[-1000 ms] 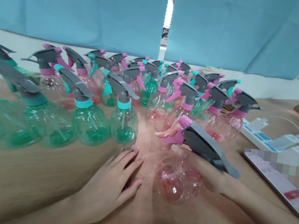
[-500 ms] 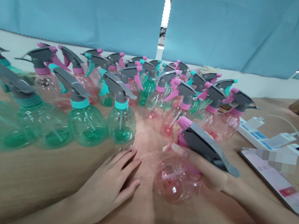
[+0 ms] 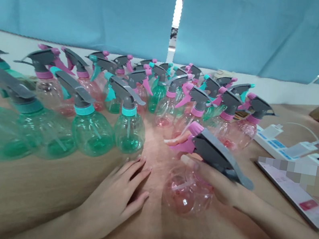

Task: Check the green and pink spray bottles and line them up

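Note:
My right hand (image 3: 213,177) is wrapped round the neck of a pink spray bottle (image 3: 185,195), under its grey head. The index finger reaches forward along the pink trigger, and the trigger stands out from the head. The bottle is round, see-through and upright. Flat on the table (image 3: 141,230) lies my left hand (image 3: 123,189), fingers stretched out and holding nothing. Just beyond its fingertips stands a green spray bottle (image 3: 130,131) with a turquoise collar. A second green spray bottle (image 3: 92,133) is beside it on the left.
Several more pink and green spray bottles stand in rows behind, among them a pink one (image 3: 243,131) at the right. A white power strip (image 3: 277,145) with plugs and cables lies on the right, near a phone (image 3: 294,191). A blue curtain (image 3: 83,5) hangs behind.
My right index finger has stretched forward, and the trigger has swung out from the head. The held bottle has shifted very slightly. My left hand has stayed put.

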The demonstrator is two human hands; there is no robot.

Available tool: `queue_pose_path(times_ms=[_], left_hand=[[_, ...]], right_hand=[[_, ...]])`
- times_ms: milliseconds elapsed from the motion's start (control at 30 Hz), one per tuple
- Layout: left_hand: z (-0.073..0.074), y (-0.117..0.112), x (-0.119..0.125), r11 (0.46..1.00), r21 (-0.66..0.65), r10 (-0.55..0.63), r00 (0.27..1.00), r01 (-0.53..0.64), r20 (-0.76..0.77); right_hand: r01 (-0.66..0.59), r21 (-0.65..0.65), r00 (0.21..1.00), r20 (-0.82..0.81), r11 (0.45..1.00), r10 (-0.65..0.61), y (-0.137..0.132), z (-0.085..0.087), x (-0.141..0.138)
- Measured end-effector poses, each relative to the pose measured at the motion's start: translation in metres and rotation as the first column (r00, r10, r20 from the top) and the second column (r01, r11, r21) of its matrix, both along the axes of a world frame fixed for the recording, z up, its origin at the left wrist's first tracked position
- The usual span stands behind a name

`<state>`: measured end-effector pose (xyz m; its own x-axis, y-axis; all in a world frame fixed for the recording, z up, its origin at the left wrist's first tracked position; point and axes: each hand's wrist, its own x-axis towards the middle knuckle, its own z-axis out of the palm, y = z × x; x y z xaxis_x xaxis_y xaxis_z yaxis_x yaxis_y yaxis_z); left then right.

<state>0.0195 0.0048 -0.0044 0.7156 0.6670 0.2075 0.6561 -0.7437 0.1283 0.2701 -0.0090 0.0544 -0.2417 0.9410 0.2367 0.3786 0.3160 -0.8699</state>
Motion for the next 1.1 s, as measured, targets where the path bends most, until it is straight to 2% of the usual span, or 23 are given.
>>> queue_pose_path(times_ms=[233, 533, 767, 1100], left_hand=[[0.001, 0.000, 0.000, 1.000, 0.000, 0.004, 1.000, -0.004, 0.002], [0.001, -0.001, 0.000, 1.000, -0.005, 0.001, 1.000, -0.001, 0.005], [0.000, 0.000, -0.001, 1.000, -0.003, -0.004, 1.000, 0.004, 0.001], [0.000, -0.001, 0.000, 1.000, -0.013, 0.004, 1.000, -0.004, 0.016]], right_hand=[[0.021, -0.042, 0.999, -0.026, 0.999, -0.022, 0.000, 0.001, -0.004], [-0.012, 0.033, 1.000, -0.016, 0.999, 0.013, 0.001, 0.006, -0.008], [0.029, 0.038, 1.000, -0.009, 0.999, -0.029, 0.000, 0.001, -0.004], [0.004, -0.055, 0.998, -0.059, 0.998, -0.008, 0.001, -0.010, 0.001]])
